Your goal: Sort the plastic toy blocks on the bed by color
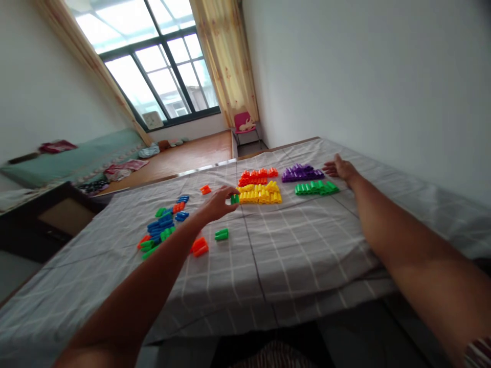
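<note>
My left hand [221, 203] is closed on a green plastic toy piece [235, 199], at the left end of a row of yellow pieces [261, 193]. My right hand [339, 168] has its fingers apart and holds nothing; it is beside a purple pile [302, 173] and above the right end of a green row [316, 188]. Behind the yellow ones lies a group of orange-red pieces [256, 176]. A single green piece [221, 234] and an orange piece [200, 247] rest nearer to me.
Mixed blue, green and orange pieces [161, 227] lie scattered left of my left forearm. A grey checked cloth [291, 255] covers the surface. A white wall [364, 76] runs along the right, and a dark wooden cabinet [42, 225] stands at the left.
</note>
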Demonstrator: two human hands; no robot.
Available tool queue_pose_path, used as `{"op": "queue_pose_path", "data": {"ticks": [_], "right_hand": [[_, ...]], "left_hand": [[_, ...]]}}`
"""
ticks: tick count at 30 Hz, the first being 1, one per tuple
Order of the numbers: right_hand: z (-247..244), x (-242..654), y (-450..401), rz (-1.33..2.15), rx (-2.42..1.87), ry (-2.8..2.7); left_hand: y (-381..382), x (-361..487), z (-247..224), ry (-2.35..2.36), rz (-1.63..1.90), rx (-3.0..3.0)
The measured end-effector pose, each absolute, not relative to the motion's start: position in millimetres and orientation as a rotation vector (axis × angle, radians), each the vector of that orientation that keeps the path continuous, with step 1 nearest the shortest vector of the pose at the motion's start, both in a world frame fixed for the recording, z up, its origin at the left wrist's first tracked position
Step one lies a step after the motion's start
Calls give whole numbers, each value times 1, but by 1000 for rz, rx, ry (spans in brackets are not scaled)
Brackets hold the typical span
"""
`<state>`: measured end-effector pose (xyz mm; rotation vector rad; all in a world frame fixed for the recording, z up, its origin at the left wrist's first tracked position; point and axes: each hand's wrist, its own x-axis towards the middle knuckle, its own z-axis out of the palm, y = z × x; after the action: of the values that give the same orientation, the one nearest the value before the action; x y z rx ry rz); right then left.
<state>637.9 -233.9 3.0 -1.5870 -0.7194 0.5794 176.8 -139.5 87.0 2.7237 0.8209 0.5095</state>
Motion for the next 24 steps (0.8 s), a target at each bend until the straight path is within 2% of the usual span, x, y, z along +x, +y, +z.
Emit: {"op": "queue_pose_path", "data": {"ticks": [5, 11, 16, 24], "right_hand": [[2, 638, -231, 587, -1612, -744], [3, 638, -226, 582, -1633, -755], [-5, 646, -219, 550, -1673, -802], [-15, 655, -211, 477, -1711, -910]], "left_hand": [[-171, 301, 92, 446, 563, 2788], [-195, 414, 80, 251, 519, 2853], [-206, 455, 64, 245, 390, 2967], [-204, 472, 56, 273, 269, 3094]]}}
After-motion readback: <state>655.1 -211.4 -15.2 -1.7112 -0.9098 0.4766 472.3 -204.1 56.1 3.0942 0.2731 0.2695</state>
